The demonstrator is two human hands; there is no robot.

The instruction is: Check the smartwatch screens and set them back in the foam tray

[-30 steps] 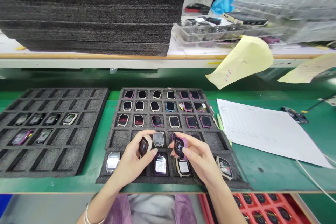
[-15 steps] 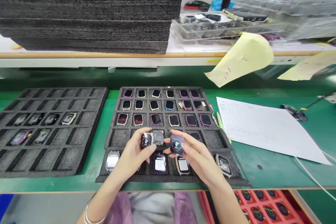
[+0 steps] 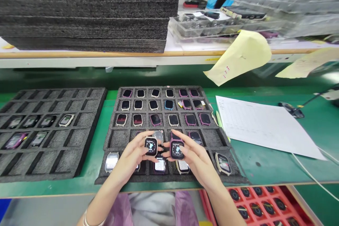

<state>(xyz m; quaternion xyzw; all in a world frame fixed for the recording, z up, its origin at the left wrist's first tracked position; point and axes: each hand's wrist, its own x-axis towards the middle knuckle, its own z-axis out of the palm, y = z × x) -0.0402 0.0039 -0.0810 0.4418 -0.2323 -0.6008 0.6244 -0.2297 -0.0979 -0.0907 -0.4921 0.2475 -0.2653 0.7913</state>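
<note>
My left hand pinches a cream-cased smartwatch body with its lit screen facing me. My right hand pinches a purple-cased smartwatch body, also screen up. The two watches are held side by side, almost touching, above the front rows of the middle foam tray. That tray holds several watch bodies in its pockets, some with lit screens under my hands.
A second foam tray with several watches lies at the left. A white form sheet and a green pen lie at the right. A stack of foam sheets and clear plastic trays sit on the shelf behind. A red tray is below the bench edge.
Both hands turned their watches so the screens face up and brought them closer together over the tray's front rows. The view shifted slightly.
</note>
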